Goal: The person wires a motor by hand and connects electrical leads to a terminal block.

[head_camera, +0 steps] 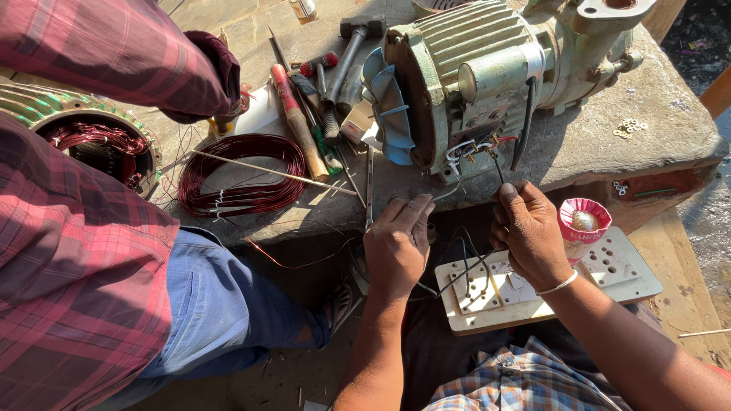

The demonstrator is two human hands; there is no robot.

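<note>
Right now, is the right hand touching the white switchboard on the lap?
Cannot tell. In the head view, the right hand lies over the white switchboard among dark wires, but from above no contact or gap shows plainly.

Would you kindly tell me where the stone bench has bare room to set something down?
Bare stone bench lies right of the green motor, bordered by small washers. Left of the motor it is crowded: hammer, screwdrivers, copper wire coil.
</note>
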